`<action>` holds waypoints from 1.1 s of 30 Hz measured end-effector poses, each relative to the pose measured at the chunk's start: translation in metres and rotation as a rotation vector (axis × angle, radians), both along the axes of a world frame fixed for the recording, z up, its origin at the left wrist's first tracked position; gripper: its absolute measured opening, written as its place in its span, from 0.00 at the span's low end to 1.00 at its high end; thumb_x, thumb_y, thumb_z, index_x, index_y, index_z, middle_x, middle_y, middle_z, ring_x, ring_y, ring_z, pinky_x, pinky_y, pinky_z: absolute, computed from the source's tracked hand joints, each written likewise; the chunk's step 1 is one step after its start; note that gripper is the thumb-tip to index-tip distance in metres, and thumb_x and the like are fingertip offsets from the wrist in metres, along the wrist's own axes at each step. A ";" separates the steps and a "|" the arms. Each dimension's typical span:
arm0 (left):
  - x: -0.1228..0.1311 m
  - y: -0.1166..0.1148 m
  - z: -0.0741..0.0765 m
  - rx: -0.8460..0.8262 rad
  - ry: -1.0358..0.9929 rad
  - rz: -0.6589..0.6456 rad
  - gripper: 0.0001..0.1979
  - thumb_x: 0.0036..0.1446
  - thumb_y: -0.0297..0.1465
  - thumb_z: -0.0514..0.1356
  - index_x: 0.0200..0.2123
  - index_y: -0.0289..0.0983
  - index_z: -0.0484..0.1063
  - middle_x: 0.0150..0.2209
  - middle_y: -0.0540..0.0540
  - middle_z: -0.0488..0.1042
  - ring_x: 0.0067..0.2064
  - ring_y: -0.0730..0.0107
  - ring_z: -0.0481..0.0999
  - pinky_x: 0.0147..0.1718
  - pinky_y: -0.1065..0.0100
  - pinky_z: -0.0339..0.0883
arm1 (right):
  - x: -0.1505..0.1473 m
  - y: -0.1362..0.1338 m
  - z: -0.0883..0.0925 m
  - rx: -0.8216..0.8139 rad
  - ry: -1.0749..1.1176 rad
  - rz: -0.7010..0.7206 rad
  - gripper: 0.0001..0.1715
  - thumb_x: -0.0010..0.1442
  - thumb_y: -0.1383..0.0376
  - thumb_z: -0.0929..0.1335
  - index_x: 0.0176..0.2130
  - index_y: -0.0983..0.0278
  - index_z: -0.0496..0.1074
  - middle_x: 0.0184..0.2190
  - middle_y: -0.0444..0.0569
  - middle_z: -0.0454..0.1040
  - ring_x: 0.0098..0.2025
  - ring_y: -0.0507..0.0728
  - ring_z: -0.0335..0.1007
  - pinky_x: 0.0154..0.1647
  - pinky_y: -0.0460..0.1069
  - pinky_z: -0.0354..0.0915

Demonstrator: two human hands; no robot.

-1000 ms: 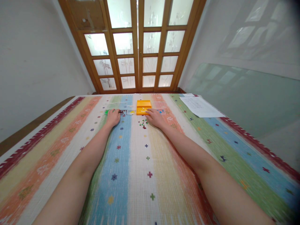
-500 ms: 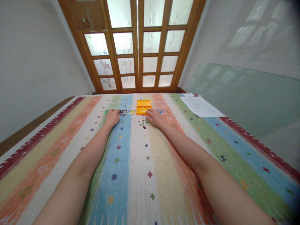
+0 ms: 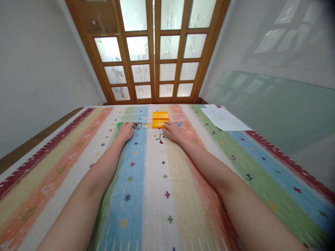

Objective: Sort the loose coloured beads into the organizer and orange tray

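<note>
My left hand (image 3: pixel 126 131) lies far out on the striped cloth (image 3: pixel 157 181), fingers curled under, beside a row of small clear boxes (image 3: pixel 141 124) holding dark and coloured bits. A green piece (image 3: pixel 119 124) sits just left of it. My right hand (image 3: pixel 173 131) rests with its fingertips drawn together at the front edge of an orange tray (image 3: pixel 160 119). What either hand holds is too small to see. A loose scatter of tiny coloured pieces (image 3: pixel 159 136) lies between the hands.
A printed white sheet (image 3: pixel 224 119) lies at the far right of the table. Wooden glazed doors (image 3: pixel 154 52) stand behind the far edge. A glass pane (image 3: pixel 274 104) leans on the right wall.
</note>
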State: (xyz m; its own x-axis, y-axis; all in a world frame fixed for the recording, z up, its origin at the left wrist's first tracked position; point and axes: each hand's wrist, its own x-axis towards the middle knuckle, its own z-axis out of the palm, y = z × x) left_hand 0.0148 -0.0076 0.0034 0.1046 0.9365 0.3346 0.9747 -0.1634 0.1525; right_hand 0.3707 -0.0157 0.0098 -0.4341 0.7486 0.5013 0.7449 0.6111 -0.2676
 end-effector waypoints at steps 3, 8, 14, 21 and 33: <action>-0.001 0.000 -0.001 -0.016 -0.018 -0.036 0.22 0.67 0.29 0.50 0.57 0.41 0.78 0.60 0.42 0.77 0.67 0.50 0.65 0.67 0.48 0.56 | 0.000 0.001 0.000 -0.001 0.004 0.010 0.17 0.74 0.61 0.65 0.53 0.59 0.81 0.57 0.54 0.78 0.61 0.62 0.71 0.64 0.59 0.67; -0.001 0.000 0.000 -0.021 -0.043 -0.065 0.22 0.67 0.28 0.50 0.57 0.43 0.79 0.59 0.43 0.78 0.65 0.49 0.66 0.67 0.47 0.56 | 0.000 0.002 0.000 -0.002 -0.007 0.025 0.17 0.74 0.61 0.64 0.52 0.60 0.81 0.57 0.54 0.78 0.61 0.62 0.71 0.65 0.59 0.66; -0.001 0.001 -0.002 0.017 0.003 -0.064 0.24 0.69 0.29 0.47 0.59 0.36 0.78 0.58 0.38 0.79 0.61 0.49 0.69 0.66 0.51 0.57 | 0.000 0.001 0.000 -0.003 -0.008 0.015 0.18 0.74 0.61 0.64 0.52 0.59 0.82 0.58 0.54 0.77 0.62 0.63 0.70 0.65 0.60 0.66; -0.001 0.002 0.000 0.014 -0.036 -0.052 0.24 0.69 0.29 0.48 0.60 0.37 0.77 0.59 0.40 0.79 0.60 0.52 0.70 0.65 0.53 0.59 | 0.001 0.002 0.000 0.004 -0.014 0.019 0.17 0.74 0.61 0.64 0.51 0.60 0.82 0.57 0.54 0.78 0.61 0.63 0.70 0.64 0.58 0.66; -0.006 0.005 -0.005 0.064 -0.007 -0.065 0.19 0.66 0.29 0.52 0.49 0.38 0.82 0.50 0.40 0.82 0.56 0.50 0.72 0.61 0.51 0.62 | 0.001 0.000 0.001 -0.001 -0.013 0.045 0.17 0.74 0.60 0.64 0.50 0.60 0.82 0.55 0.55 0.78 0.59 0.63 0.70 0.63 0.58 0.65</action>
State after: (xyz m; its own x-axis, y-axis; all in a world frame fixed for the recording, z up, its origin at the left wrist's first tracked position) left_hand 0.0090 -0.0024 -0.0019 0.1626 0.9043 0.3947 0.9606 -0.2364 0.1459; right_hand 0.3716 -0.0156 0.0112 -0.4737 0.7289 0.4943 0.7204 0.6435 -0.2587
